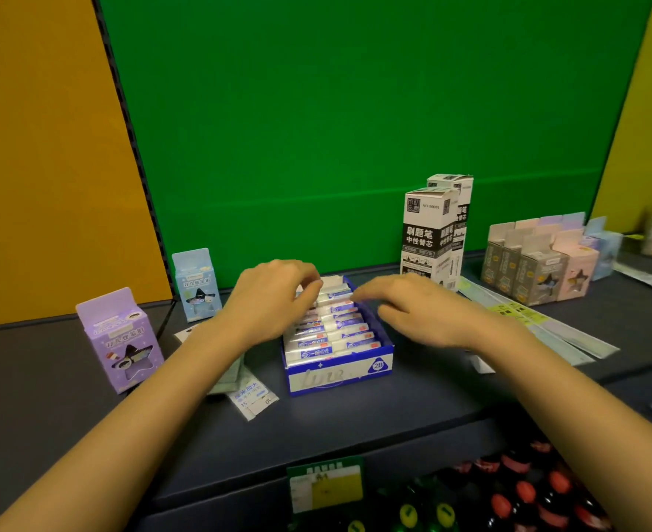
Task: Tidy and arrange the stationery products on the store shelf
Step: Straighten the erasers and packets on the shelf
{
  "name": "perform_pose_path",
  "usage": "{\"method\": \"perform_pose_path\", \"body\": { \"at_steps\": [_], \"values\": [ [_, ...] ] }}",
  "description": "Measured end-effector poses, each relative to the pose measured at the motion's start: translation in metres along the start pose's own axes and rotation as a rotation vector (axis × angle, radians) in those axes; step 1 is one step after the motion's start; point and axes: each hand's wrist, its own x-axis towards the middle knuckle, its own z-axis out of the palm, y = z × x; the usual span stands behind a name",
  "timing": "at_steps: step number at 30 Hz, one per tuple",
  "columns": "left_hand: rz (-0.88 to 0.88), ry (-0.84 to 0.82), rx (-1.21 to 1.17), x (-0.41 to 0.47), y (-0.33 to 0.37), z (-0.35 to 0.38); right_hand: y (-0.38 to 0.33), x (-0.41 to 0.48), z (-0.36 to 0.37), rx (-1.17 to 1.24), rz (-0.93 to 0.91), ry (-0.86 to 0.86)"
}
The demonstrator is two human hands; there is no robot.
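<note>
A blue and white display box (339,376) marked 2B stands on the dark shelf (393,408), filled with several wrapped erasers (339,326) in rows. My left hand (274,297) is at the box's back left, its fingertips pinched on an eraser at the back row. My right hand (420,309) hovers over the box's right side with fingers spread, touching or nearly touching the erasers. A purple carton (119,339) and a light blue carton (197,286) stand to the left.
Two tall black and white refill boxes (430,236) stand right of the eraser box. Grey and pink cartons (535,266) sit at the far right, with flat rulers (539,324) lying in front. Small packets (251,397) lie by my left forearm. A price tag (326,485) hangs below.
</note>
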Motion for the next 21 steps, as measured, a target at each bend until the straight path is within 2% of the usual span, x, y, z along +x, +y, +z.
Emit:
{"method": "perform_pose_path", "body": {
  "at_steps": [3,8,14,18,21],
  "values": [
    [0.087,0.092,-0.090,-0.005,0.025,-0.007,0.010,-0.040,-0.016,0.034,0.041,0.112],
    [0.238,-0.013,-0.193,-0.007,0.076,-0.004,0.059,-0.081,-0.032,0.092,0.204,0.177],
    [0.344,-0.146,-0.182,0.010,0.134,0.023,0.119,-0.082,-0.020,0.068,0.257,0.045],
    [0.352,-0.268,-0.159,0.022,0.162,0.045,0.136,-0.071,-0.012,0.078,0.179,-0.092],
    [0.334,-0.301,-0.077,0.027,0.170,0.058,0.143,-0.064,-0.009,0.055,0.112,-0.145]
  ]
}}
